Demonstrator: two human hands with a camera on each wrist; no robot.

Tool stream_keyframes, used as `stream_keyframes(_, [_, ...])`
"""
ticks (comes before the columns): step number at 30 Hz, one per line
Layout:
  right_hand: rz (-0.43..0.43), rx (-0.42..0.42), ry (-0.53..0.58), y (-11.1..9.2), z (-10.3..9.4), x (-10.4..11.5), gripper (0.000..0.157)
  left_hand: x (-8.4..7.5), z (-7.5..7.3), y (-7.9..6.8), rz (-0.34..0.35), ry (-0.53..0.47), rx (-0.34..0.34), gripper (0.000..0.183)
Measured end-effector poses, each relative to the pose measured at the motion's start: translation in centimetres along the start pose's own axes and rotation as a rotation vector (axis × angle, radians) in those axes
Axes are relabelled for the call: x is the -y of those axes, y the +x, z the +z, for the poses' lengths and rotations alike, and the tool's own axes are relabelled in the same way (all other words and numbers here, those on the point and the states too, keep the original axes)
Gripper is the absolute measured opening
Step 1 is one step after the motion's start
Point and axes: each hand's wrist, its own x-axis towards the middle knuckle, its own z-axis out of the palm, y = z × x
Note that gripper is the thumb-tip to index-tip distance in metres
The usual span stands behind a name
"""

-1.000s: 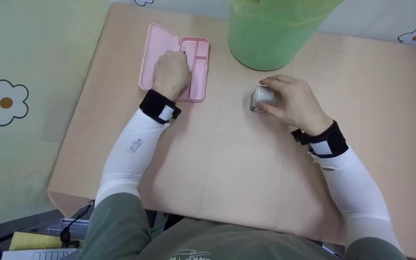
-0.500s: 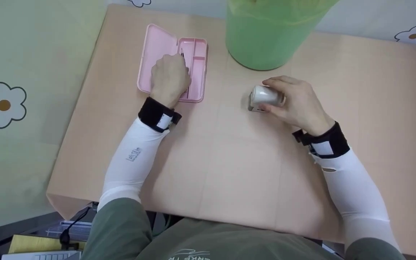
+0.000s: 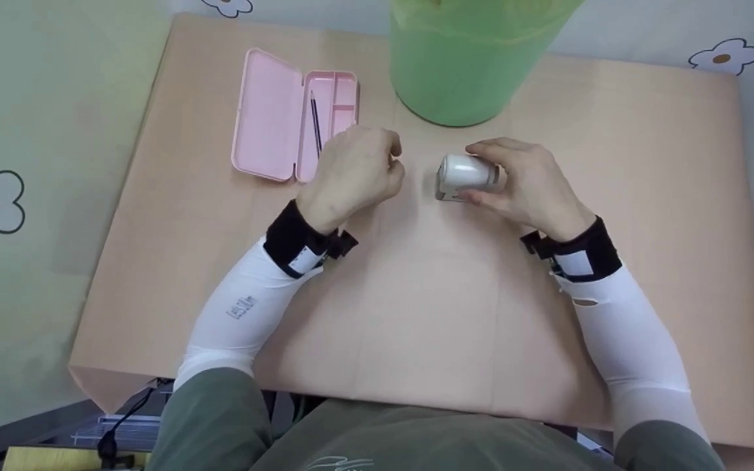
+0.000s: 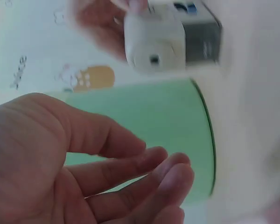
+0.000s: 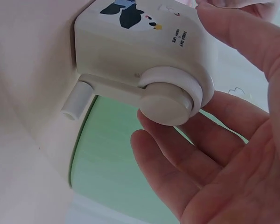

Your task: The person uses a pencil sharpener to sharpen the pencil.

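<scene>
A white crank pencil sharpener point(image 3: 465, 171) with a panda print stands on the table, its crank arm point(image 5: 116, 91) seen in the right wrist view. My right hand point(image 3: 534, 186) grips it from the right, thumb on the near side and fingers on the far side. Left of it, my left hand point(image 3: 356, 171) is raised with loosely bent fingers point(image 4: 172, 179) and nothing between them. Behind that hand lies the opened pink pencil case point(image 3: 266, 121), its lid to the left. A dark pencil point(image 3: 315, 121) rests in its long compartment, the lower end hidden by my left hand.
Behind the sharpener stands a tall green bin point(image 3: 455, 78) with a yellowish liner at its rim. A light peach cloth covers the table point(image 3: 429, 314). Below the near left corner are a yellow item point(image 3: 56, 459) and a black cable point(image 3: 107, 445).
My left hand has come out of the pencil case and moved right towards the sharpener, uncovering the pencil inside. The right hand keeps its hold on the sharpener.
</scene>
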Motion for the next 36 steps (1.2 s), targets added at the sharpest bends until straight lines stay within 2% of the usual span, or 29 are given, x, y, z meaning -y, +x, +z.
stream_keyframes(2, [0.007, 0.007, -0.003, -0.1, -0.2, 0.0, 0.062, -0.9, 0.6, 0.1, 0.025, -0.025, 0.038, 0.035])
stream_keyframes(5, [0.024, 0.024, -0.011, -0.3, -0.5, -0.2, 0.066, -2.1, 1.5, 0.4, 0.037, -0.042, 0.082, 0.050])
stream_keyframes(8, [0.044, 0.039, -0.016, -0.4, -0.9, -0.4, 0.067, -2.9, 2.4, 0.6, 0.052, -0.042, 0.096, 0.067])
stream_keyframes(11, [0.055, 0.051, -0.011, -0.5, -1.1, -0.5, 0.065, -3.4, 3.1, 0.8, 0.073, -0.053, 0.094, 0.073])
stream_keyframes(17, [0.076, 0.104, -0.013, -0.5, -1.4, -0.4, 0.060, -3.8, 3.9, 0.8, 0.131, -0.056, 0.068, 0.063])
stream_keyframes(22, [0.087, 0.154, -0.013, -0.3, -1.5, -0.3, 0.050, -3.5, 4.0, 0.9, 0.166, -0.070, 0.002, 0.049])
stream_keyframes(26, [0.099, 0.176, -0.026, -0.3, -1.6, 0.0, 0.045, -3.2, 4.1, 1.1, 0.135, -0.142, -0.038, 0.045])
stream_keyframes(32, [0.112, 0.171, -0.044, -0.3, -1.4, 0.5, 0.043, -3.4, 4.1, 1.1, 0.042, -0.228, -0.045, 0.022])
stream_keyframes(36, [0.098, 0.184, -0.039, -0.3, -1.2, 0.8, 0.039, -3.7, 4.3, 1.1, 0.040, -0.232, -0.057, 0.028])
